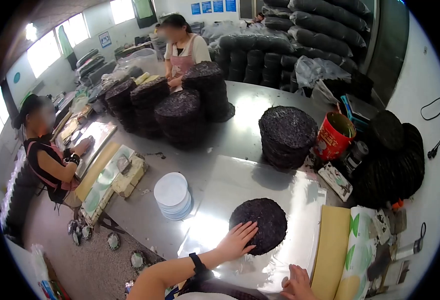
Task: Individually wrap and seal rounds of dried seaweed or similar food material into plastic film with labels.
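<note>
My left hand (237, 240), with a black band on the wrist, lies flat with fingers stretched on the left part of a round, dark, rough-textured cake (267, 225) that looks like dried seaweed. The cake rests on a shiny clear sheet (220, 190) over the metal table. Off to the lower right, my right hand (298, 284) hovers near the sheet's front edge, its fingers apart and slightly bent, holding nothing. To the left of the cake stands a stack of pale round discs (171, 192). Behind it rises a tall stack of similar dark cakes (288, 132).
More dark stacks (178, 110) stand at the back left, near a person in an apron (182, 62). Another person (52, 155) works at the left. A red bucket (334, 135), a jar (356, 152) and a yellow paper strip (326, 255) lie along the right.
</note>
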### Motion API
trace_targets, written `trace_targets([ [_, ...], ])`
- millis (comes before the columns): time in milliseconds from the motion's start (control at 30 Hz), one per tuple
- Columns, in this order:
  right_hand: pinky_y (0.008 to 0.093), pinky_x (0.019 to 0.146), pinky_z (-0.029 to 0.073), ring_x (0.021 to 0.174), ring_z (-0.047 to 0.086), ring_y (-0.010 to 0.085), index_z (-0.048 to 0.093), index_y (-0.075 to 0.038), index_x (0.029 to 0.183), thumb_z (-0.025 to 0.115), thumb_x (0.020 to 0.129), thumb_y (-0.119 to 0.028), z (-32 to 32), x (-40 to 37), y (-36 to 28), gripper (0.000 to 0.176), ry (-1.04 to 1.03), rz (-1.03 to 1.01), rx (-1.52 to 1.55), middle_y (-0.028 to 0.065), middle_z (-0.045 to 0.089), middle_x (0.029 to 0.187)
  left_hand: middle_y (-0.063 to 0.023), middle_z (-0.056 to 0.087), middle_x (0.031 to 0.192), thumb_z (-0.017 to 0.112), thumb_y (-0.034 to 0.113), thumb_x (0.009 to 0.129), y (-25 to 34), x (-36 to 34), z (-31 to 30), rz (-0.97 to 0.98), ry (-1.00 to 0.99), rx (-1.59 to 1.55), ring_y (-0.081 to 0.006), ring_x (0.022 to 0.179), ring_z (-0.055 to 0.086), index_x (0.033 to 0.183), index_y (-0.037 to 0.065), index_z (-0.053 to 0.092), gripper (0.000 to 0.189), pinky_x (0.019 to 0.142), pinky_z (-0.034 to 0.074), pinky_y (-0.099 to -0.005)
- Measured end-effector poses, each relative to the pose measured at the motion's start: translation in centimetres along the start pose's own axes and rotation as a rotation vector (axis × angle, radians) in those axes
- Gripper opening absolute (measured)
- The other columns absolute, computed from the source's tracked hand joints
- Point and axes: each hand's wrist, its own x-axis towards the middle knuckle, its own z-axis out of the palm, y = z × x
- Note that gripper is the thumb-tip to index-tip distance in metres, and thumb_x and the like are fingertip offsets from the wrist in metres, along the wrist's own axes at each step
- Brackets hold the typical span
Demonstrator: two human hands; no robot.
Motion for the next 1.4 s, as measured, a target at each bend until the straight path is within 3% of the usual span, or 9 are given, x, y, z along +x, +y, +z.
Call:
trace_targets([
  [667,0.0533,0.109,0.035,0.133,0.043,0.0436,0.07,-0.011,0.085,0.078,0.077,-0.028,1.4,-0.4,4.3,0.021,0.098,0.05,0.009,0.0185,0.051,0.147,-0.0147,0.036,0.159,0.053,0.041,0.101,-0.1,-0.2,0.3,0.014,0.043,-0.005,-0.0303,0.148,0.032,0.151,0.002,0.039,0.065,0.122,0.025,-0.0453],
  [800,0.0508,0.109,0.039,0.13,0.048,0.0402,0.073,-0.008,0.1,0.071,0.085,-0.019,0.3,-0.1,2.8,0.019,0.092,-0.017,-0.068,0.0156,0.056,0.143,-0.0204,0.04,0.153,0.065,0.036,0.094,-0.4,-0.3,0.5,0.033,0.158,-0.085,-0.0367,0.145,0.035,0.133,0.0,0.05,0.055,0.119,0.03,-0.0466],
  [833,0.0424,0.103,0.043,0.117,0.059,0.0296,0.073,-0.014,0.104,0.069,0.088,-0.022,-0.4,0.2,1.9,0.019,0.151,-0.046,-0.185,0.0077,0.066,0.126,-0.0221,0.041,0.151,0.068,0.034,0.092,-0.6,-0.2,0.7,0.019,0.191,-0.138,-0.039,0.144,0.035,0.126,0.0,0.052,0.051,0.119,0.031,-0.0468],
  [867,0.0435,0.104,0.042,0.116,0.059,0.029,0.072,-0.013,0.101,0.07,0.087,-0.023,-1.1,0.9,1.0,0.018,0.11,-0.044,-0.206,0.0076,0.066,0.126,-0.0239,0.042,0.148,0.072,0.032,0.09,-0.6,-0.2,1.0,0.005,0.216,-0.198,-0.0414,0.143,0.035,0.119,0.0,0.055,0.047,0.118,0.032,-0.0471],
  [900,0.0445,0.105,0.041,0.115,0.059,0.0284,0.07,-0.012,0.099,0.07,0.087,-0.024,-1.6,1.5,0.4,0.017,0.067,-0.032,-0.221,0.0075,0.066,0.125,-0.0258,0.047,0.136,0.079,0.026,0.084,-0.3,-0.2,0.9,-0.014,0.235,-0.188,-0.0455,0.138,0.039,0.103,0.002,0.055,0.039,0.115,0.037,-0.0485],
  [1067,0.0451,0.104,0.043,0.111,0.061,0.0248,0.067,-0.006,0.092,0.068,0.088,-0.019,-0.7,2.9,-1.5,0.014,0.049,-0.044,-0.139,0.0066,0.066,0.122,-0.0232,0.048,0.13,0.076,0.027,0.086,-0.1,0.2,-0.7,-0.144,0.113,-0.389,-0.0415,0.121,0.046,0.098,0.002,0.059,0.032,0.105,0.04,-0.0477],
  [1233,0.0457,0.106,0.041,0.11,0.061,0.0229,0.067,-0.008,0.094,0.07,0.087,-0.017,1.5,15.8,-2.1,0.012,0.436,-0.208,-0.202,0.0053,0.066,0.114,-0.0165,0.051,0.122,0.078,0.034,0.085,-2.8,1.1,-1.8,-0.097,-0.072,-0.547,-0.0344,0.117,0.046,0.118,0.003,0.053,0.051,0.104,0.037,-0.0442],
  [1333,0.0525,0.111,0.034,0.121,0.056,0.0273,0.066,-0.008,0.1,0.071,0.087,-0.018,2.1,21.6,-3.7,0.016,0.683,-0.111,-0.219,0.0084,0.061,0.127,-0.0149,0.055,0.117,0.077,0.034,0.085,-4.2,1.8,-1.0,-0.012,-0.125,-0.363,-0.0333,0.115,0.05,0.107,0.01,0.064,0.035,0.101,0.041,-0.0423],
  [1400,0.0606,0.114,0.025,0.133,0.046,0.0355,0.059,-0.009,0.125,0.072,0.087,-0.023,3.1,20.9,-5.8,0.042,0.813,-0.024,-0.147,0.0159,0.049,0.143,-0.0135,0.059,0.114,0.076,0.032,0.082,-3.1,2.3,-0.7,-0.259,-0.095,-0.389,-0.0367,0.116,0.053,0.102,0.013,0.067,0.029,0.097,0.046,-0.0452],
])
